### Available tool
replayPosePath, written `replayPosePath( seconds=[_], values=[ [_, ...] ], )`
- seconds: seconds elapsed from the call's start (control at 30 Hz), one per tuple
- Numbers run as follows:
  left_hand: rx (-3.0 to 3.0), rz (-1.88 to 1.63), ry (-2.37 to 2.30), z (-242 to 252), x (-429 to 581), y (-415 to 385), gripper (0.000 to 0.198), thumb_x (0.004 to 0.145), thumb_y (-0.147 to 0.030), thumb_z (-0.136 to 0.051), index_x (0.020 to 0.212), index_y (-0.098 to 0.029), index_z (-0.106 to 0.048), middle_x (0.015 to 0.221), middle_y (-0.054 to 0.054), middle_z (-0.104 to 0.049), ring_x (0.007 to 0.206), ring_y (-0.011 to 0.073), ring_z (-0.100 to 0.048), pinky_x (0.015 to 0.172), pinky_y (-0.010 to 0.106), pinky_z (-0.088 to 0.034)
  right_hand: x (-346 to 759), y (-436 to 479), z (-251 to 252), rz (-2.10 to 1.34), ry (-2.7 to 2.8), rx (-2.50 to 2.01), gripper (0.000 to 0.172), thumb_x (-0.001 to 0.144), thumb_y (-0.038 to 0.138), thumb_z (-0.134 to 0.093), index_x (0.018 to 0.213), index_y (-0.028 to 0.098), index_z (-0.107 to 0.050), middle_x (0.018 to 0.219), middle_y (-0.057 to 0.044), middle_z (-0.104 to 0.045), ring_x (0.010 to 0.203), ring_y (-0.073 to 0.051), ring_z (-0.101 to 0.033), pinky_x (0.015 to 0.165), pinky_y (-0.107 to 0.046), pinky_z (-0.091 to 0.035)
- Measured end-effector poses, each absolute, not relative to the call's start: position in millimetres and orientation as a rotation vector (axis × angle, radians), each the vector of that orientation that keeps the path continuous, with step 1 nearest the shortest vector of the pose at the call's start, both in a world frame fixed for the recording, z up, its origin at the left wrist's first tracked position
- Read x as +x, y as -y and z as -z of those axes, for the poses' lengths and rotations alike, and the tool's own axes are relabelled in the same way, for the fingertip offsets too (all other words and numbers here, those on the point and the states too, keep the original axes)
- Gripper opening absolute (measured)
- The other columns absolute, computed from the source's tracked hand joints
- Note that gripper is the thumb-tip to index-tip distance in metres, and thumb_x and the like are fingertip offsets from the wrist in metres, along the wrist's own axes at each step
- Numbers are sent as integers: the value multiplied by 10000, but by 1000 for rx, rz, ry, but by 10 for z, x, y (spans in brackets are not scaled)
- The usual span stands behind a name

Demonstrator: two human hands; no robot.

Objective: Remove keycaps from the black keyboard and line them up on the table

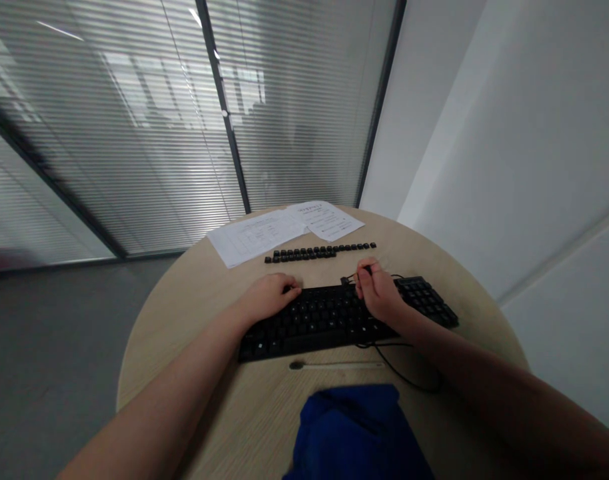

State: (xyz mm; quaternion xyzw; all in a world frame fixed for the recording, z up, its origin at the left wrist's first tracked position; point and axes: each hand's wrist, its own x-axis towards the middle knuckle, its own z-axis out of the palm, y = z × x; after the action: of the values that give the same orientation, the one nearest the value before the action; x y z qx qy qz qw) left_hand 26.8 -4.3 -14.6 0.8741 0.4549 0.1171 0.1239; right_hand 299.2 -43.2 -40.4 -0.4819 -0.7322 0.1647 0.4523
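A black keyboard (314,327) lies on the round wooden table. My left hand (270,297) rests at its upper left edge, fingers curled over it and gripping it. Above the right part of the keys, my right hand (379,293) pinches a small black piece, seemingly a keycap (368,269), between thumb and fingers. Beyond the keyboard, loose black keycaps (310,253) stand lined up in two rows. A brush (344,365) with a pale thin handle and a dark head lies in front of the keyboard.
Printed paper sheets (264,233) lie at the table's far side. A black cable (399,380) loops near my right forearm. Blue fabric (357,427) is at the near edge. Behind the table (169,327) are glass panels with blinds (294,133) and a white wall (524,147).
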Motion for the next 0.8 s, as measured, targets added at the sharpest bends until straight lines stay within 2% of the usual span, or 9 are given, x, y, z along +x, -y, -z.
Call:
replayPosePath(
  seconds=[0.17, 0.47, 0.63, 0.8],
  values=[
    [2542, -373, -1325, 126, 268, 61, 274, 877, -386, -494, 893, -218, -710, 874, 78, -698, 815, 240, -618, 735, 347, -443, 2966, 465, 376, -340, 1922, -1154, 114, 980, 299, -371, 965, 217, -449, 696, -1, -558, 583, -157, -540, 595, -282, -412],
    [2224, -722, -1294, -118, 539, 321, 260, 875, -391, -524, 888, -202, -702, 890, 37, -721, 789, 193, -627, 730, 323, -458, 2917, 565, 273, -105, 2170, -921, 135, 953, 311, -454, 963, 206, -538, 858, -66, -653, 758, -190, -624, 709, -314, -473],
    [2098, -728, -1237, -83, 624, 361, 255, 824, -427, -592, 852, -197, -699, 809, 18, -717, 738, 186, -616, 681, 308, -448, 2843, 649, 211, -13, 2341, -822, 207, 981, 355, -411, 975, 205, -553, 861, -70, -660, 752, -182, -609, 693, -300, -459],
    [2076, -714, -1243, -32, 615, 337, 251, 802, -429, -601, 820, -191, -676, 755, 5, -684, 696, 174, -585, 659, 298, -434, 2774, 697, 145, 133, 2438, -691, 227, 984, 338, -419, 885, 202, -571, 824, -61, -651, 734, -167, -591, 643, -276, -416]
  ],
)
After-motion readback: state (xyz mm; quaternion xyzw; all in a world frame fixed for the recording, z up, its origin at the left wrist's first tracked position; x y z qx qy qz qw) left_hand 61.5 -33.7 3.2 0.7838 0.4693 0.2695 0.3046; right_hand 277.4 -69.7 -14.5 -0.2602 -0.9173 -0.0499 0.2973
